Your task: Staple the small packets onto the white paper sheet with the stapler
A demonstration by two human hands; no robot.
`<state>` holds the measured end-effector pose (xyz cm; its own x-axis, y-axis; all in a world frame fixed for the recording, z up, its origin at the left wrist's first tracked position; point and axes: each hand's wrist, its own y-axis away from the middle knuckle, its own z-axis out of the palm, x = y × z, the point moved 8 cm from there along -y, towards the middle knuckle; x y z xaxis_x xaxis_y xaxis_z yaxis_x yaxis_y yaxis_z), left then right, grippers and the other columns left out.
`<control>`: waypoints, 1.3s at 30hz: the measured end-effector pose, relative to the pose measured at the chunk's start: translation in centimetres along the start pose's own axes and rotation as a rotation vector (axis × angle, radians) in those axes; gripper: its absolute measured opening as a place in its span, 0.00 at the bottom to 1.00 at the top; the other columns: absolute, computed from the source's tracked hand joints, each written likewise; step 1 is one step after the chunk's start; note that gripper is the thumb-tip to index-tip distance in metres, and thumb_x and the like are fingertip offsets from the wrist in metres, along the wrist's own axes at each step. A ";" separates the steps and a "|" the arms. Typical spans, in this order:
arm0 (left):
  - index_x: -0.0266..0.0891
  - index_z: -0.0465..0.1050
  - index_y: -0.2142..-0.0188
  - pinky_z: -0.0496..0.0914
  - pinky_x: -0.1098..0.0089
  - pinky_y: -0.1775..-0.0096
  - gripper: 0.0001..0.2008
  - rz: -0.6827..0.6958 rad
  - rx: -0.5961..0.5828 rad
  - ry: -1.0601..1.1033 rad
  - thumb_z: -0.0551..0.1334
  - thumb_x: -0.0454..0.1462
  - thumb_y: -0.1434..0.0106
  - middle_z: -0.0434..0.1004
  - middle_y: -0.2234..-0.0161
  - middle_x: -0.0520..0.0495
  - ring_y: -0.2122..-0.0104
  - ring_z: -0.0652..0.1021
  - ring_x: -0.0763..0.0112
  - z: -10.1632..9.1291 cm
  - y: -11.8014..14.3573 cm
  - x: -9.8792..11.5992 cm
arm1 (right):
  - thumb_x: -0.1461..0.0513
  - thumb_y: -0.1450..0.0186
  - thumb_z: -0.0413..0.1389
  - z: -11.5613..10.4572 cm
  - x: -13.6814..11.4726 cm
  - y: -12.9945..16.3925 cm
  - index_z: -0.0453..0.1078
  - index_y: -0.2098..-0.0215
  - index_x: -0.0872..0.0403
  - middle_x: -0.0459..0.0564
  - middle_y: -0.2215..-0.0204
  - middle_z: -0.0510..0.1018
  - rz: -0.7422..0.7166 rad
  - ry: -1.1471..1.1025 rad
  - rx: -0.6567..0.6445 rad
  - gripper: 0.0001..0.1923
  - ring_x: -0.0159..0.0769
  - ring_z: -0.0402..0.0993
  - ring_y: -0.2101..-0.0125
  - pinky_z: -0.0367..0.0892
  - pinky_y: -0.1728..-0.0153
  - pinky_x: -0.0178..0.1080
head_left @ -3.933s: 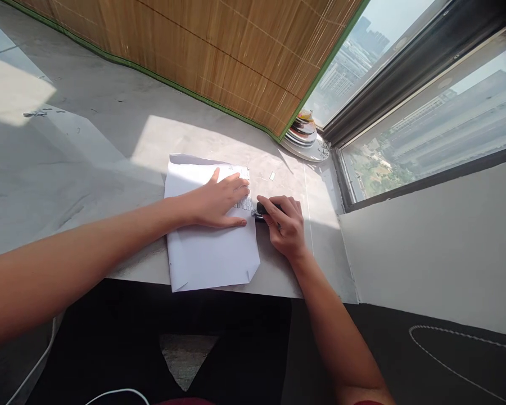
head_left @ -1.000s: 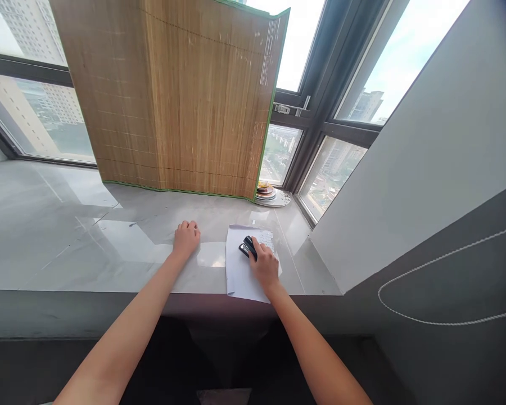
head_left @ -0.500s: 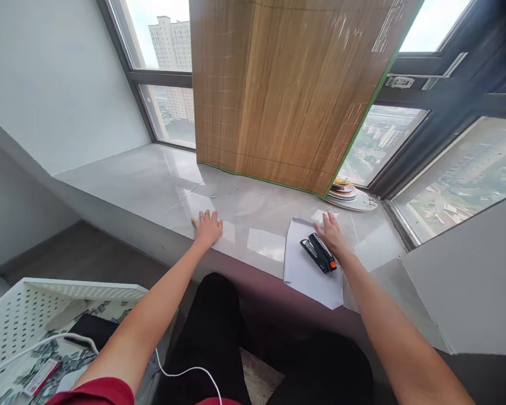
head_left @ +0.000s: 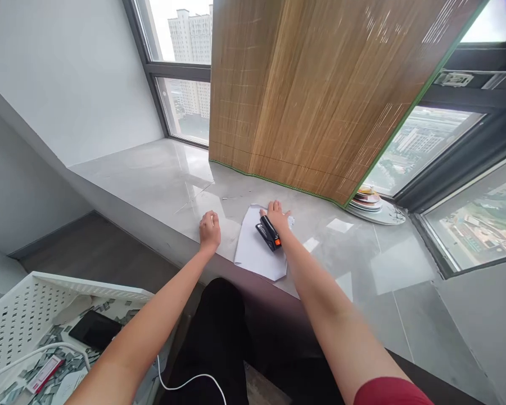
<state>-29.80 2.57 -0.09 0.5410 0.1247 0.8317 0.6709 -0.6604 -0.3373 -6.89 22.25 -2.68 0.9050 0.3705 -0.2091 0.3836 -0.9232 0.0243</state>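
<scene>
On the grey stone sill, a black stapler (head_left: 270, 236) with an orange end rests on a white sheet of paper (head_left: 255, 256). My right hand (head_left: 279, 218) lies palm down across the right edge of the sheet, fingers stretched out. Its thumb is at the far end of the stapler, and part of the stapler is hidden by the hand. A scrap of clear plastic shows beside the fingers. My left hand (head_left: 209, 229) is curled closed on the sill, left of the paper and apart from it; I see nothing in it.
A bamboo mat (head_left: 295, 101) with green edging stands against the window. Stacked plates (head_left: 375, 208) sit in the right corner. At lower left, a white perforated basket (head_left: 88, 286) holds a black phone (head_left: 95, 330), a small red-and-white box (head_left: 45, 374) and many grey pieces. A white cable (head_left: 175, 388) crosses my lap.
My right hand has moved left, and the paper and stapler have shifted left with it. My left hand has gone from spread fingers to curled ones. The view has turned slightly.
</scene>
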 end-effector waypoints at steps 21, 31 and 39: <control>0.42 0.69 0.59 0.68 0.53 0.45 0.09 0.031 -0.011 -0.204 0.51 0.37 0.25 0.77 0.54 0.37 0.50 0.76 0.50 0.2 -0.7 0.2 | 0.44 0.23 0.31 -0.5 2.8 2.8 0.33 0.22 0.71 0.66 0.23 0.35 0.002 -0.018 0.067 0.45 0.49 0.32 0.22 0.34 0.26 0.58; 0.41 0.73 0.55 0.70 0.57 0.43 0.14 0.622 -0.514 -0.141 0.51 0.28 0.33 0.77 0.50 0.40 0.48 0.76 0.56 8.7 6.3 8.6 | 0.46 0.23 0.39 -2.4 12.4 7.9 0.39 0.22 0.69 0.66 0.23 0.42 0.089 -0.076 0.137 0.44 0.50 0.35 0.22 0.35 0.26 0.58; 0.43 0.72 0.45 0.62 0.50 0.36 0.15 0.761 -0.677 -0.321 0.57 0.35 0.30 0.74 0.39 0.41 0.40 0.73 0.53 14.2 10.8 11.5 | 0.54 0.22 0.38 -7.6 13.3 11.7 0.72 0.40 0.54 0.59 0.38 0.74 0.105 -0.413 0.517 0.26 0.47 0.67 0.37 0.56 0.33 0.54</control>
<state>-9.16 7.38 -0.40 0.8735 -0.3698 0.3166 -0.2678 -0.9082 -0.3217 11.03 17.21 2.29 0.7487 0.3016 -0.5904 0.0670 -0.9204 -0.3851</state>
